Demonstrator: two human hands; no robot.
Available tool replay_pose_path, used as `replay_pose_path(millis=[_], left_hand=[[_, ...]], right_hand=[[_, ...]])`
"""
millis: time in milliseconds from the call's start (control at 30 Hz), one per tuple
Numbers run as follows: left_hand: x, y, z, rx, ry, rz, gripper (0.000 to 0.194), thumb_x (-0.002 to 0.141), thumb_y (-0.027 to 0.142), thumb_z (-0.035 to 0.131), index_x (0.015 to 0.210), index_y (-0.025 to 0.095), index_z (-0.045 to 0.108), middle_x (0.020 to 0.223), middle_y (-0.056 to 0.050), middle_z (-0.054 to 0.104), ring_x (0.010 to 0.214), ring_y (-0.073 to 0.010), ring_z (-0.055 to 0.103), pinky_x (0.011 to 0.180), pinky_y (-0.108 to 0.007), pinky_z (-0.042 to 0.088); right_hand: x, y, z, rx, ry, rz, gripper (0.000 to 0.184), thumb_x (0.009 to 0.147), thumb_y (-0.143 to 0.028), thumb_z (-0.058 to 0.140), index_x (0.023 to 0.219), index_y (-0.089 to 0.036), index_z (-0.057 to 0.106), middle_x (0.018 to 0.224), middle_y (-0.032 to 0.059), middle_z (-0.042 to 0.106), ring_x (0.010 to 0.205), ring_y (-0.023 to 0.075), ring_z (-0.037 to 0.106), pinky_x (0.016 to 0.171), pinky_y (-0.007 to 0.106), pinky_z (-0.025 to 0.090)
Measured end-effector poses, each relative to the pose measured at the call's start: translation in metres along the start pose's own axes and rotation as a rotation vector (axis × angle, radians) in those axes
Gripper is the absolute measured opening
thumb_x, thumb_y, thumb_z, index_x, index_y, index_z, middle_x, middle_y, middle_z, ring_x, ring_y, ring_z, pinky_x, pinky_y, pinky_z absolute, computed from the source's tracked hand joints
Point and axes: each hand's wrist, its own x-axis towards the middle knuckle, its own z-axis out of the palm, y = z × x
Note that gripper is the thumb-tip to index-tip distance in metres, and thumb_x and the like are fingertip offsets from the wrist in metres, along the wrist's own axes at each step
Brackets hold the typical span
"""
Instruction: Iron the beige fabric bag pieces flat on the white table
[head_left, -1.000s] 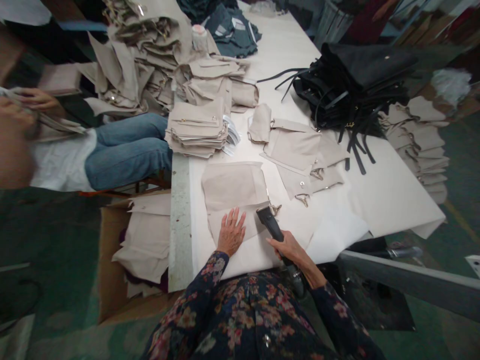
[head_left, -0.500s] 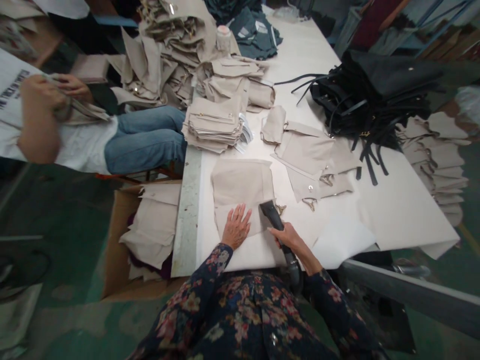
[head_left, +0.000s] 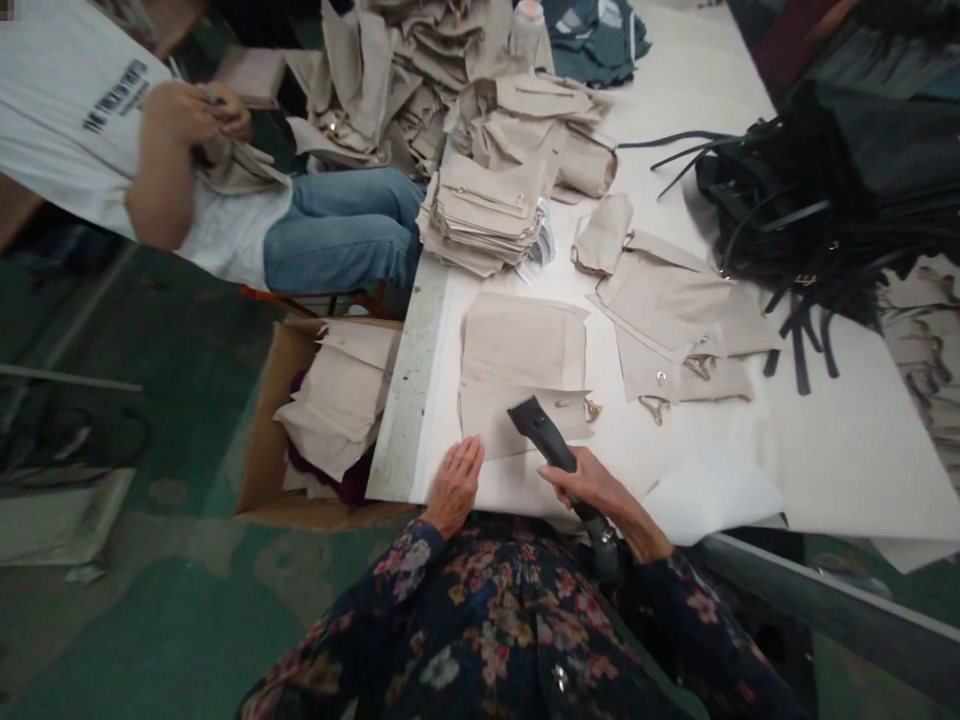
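Observation:
A beige fabric bag piece (head_left: 523, 345) lies flat on the white-topped table in front of me, with a flap across its near part. My left hand (head_left: 454, 485) rests at the near left corner of this piece, fingers stretched out and close together. In my right hand (head_left: 592, 482) is a black clipper-like thread trimmer (head_left: 551, 438), joined to a dark hose. The trimmer's head points away from me, over the near flap. A brass-coloured clasp (head_left: 593, 410) sits at the piece's right edge.
Beige pieces with metal clasps (head_left: 667, 310) lie to the right, before a heap of black bags with straps (head_left: 802, 190). A stack of beige pieces (head_left: 484, 215) stands beyond. Left of the table are a cardboard box (head_left: 259, 450) and a seated person (head_left: 225, 190) holding fabric.
My left hand has slid off the fabric's middle to its near left corner. The trimmer has moved from the right edge to over the flap. My view has shifted left.

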Motion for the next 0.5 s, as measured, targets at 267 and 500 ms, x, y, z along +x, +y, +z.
replay_pose_path(millis=[267,500], left_hand=[[0.041,-0.042,0.007,-0.155,0.011,-0.036,0.057,0.083,0.001,0.032,0.138,0.005,0.042,0.14,-0.019,0.047,0.139,-0.027,0.033,0.111,-0.047,0.039],[0.038,-0.038,0.008,-0.181,-0.033,-0.077,0.062,0.081,0.001,0.033,0.143,0.005,0.035,0.147,-0.016,0.041,0.141,-0.0255,0.028,0.113,-0.047,0.036]], right_hand=[[0.066,-0.025,0.03,-0.029,-0.027,0.045,0.035,0.08,-0.04,0.067,0.06,-0.017,0.05,0.042,-0.002,0.051,0.035,0.0096,0.047,0.033,0.017,0.038],[0.097,-0.022,0.04,-0.047,0.018,0.055,0.036,0.082,-0.041,0.064,0.059,-0.016,0.052,0.042,-0.0016,0.052,0.034,0.0099,0.047,0.033,0.018,0.039]])
